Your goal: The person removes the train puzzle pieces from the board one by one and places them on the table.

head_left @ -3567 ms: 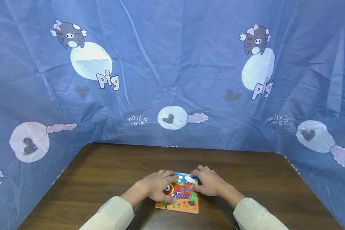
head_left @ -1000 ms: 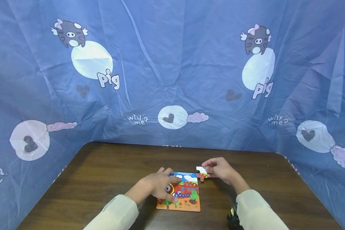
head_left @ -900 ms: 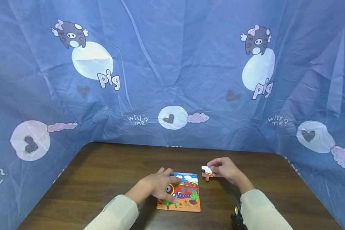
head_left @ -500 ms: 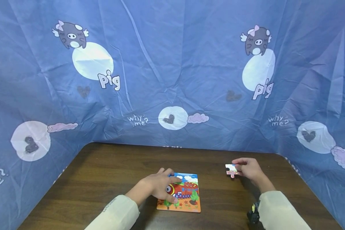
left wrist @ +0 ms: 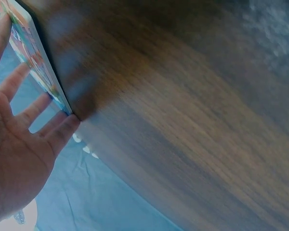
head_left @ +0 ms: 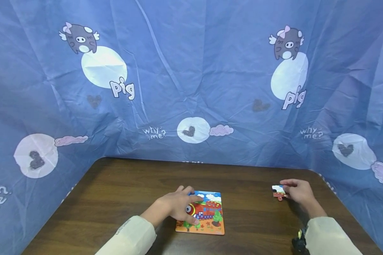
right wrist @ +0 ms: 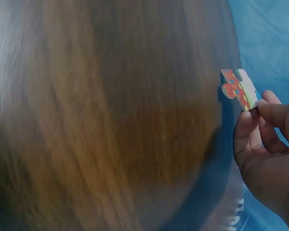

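Observation:
A square jigsaw puzzle (head_left: 210,228) with a red train, trees and clouds lies on the table near the front middle. My left hand (head_left: 177,205) rests over its left side with fingers spread; in the left wrist view its fingertips touch the face and edge of the puzzle (left wrist: 38,62). Well to the right, my right hand (head_left: 299,194) pinches a puzzle piece (head_left: 278,190) by one side between thumb and fingers. The right wrist view shows the piece (right wrist: 238,89) with its red, white and green print and a rounded tab sticking out.
The dark wooden table (head_left: 140,180) has rounded far corners. A blue cloth (head_left: 166,99) printed with pigs and hearts hangs behind and along both sides. A black device with a yellow mark (head_left: 299,243) sits at my right sleeve.
Earlier both hands lay on the puzzle. My right hand then came to hold a piece at the top right corner and has carried it far right. My left hand has stayed on the puzzle.

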`<state>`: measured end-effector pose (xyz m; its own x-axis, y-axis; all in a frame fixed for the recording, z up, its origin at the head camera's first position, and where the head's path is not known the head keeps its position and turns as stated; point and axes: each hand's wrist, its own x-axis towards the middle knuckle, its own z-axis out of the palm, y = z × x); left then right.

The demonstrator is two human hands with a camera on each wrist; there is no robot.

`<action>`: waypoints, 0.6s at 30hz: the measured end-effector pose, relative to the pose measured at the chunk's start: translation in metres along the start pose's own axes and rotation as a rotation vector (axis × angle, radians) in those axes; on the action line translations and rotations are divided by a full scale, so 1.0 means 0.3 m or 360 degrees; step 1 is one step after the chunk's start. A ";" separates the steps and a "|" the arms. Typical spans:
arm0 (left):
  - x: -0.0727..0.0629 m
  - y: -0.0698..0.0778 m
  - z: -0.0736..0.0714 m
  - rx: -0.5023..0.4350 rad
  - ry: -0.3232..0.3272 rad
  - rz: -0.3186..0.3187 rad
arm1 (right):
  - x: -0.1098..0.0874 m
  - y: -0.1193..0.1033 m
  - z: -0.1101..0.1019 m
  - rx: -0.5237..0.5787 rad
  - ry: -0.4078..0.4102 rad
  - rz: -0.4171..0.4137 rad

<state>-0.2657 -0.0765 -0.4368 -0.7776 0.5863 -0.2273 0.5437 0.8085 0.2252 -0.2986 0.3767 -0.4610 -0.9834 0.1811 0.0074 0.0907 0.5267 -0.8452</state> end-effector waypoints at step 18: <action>0.002 -0.002 0.002 0.0014 -0.0006 -0.0002 | -0.009 0.038 -0.032 0.0109 -0.0105 0.0061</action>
<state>-0.2664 -0.0767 -0.4377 -0.7770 0.5857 -0.2309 0.5457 0.8094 0.2167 -0.2935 0.3900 -0.4656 -0.9878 0.1441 -0.0591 0.1199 0.4619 -0.8788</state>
